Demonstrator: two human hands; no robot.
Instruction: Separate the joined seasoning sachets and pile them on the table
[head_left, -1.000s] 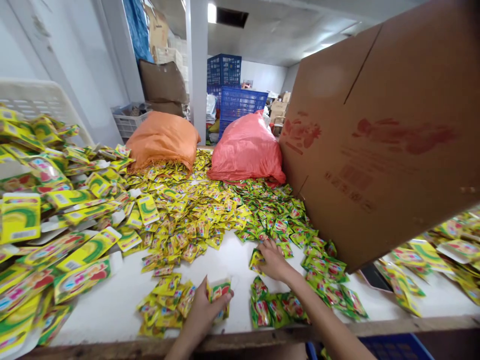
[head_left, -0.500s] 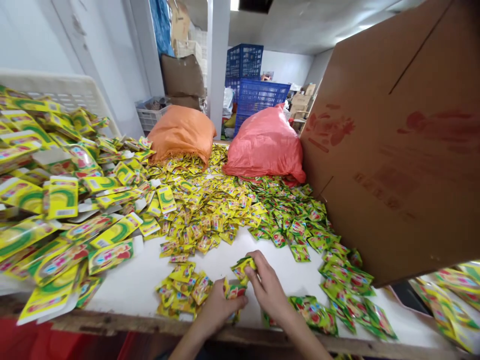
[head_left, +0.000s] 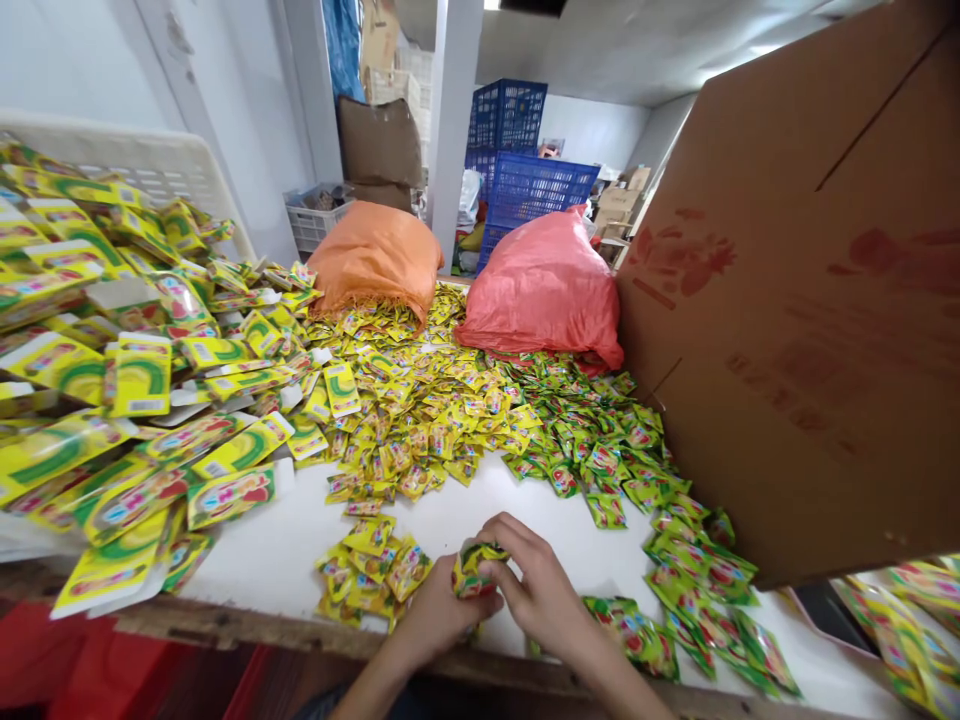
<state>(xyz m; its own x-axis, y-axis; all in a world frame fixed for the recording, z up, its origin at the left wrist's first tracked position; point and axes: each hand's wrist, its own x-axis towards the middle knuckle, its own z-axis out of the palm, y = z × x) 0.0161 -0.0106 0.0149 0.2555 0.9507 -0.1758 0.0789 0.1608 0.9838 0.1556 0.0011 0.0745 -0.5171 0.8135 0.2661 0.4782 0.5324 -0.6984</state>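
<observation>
My left hand (head_left: 442, 607) is closed around small yellow-green candy packets (head_left: 474, 568) just above the table's front edge. From the other side my right hand (head_left: 531, 575) pinches the same bunch, its thumb and fingers pressed against it. How many packets are in the grip is hidden by the fingers. Beside my left hand lies a small heap of yellow packets (head_left: 367, 570). Green packets (head_left: 634, 632) lie to the right of my right wrist. Beyond both hands spreads a large pile of yellow packets (head_left: 442, 410) that meets a pile of green packets (head_left: 592, 435).
Flat yellow cartons (head_left: 232, 445) spill from a white basket (head_left: 187, 165) at left. An orange sack (head_left: 379, 250) and a red sack (head_left: 544, 285) lie at the back. A large cardboard box (head_left: 795, 330) stands at right, near a dark phone-like object (head_left: 836, 620).
My two hands have come together. The packet in my right hand has moved down and left to the one in my left hand. The camera view has shifted slightly.
</observation>
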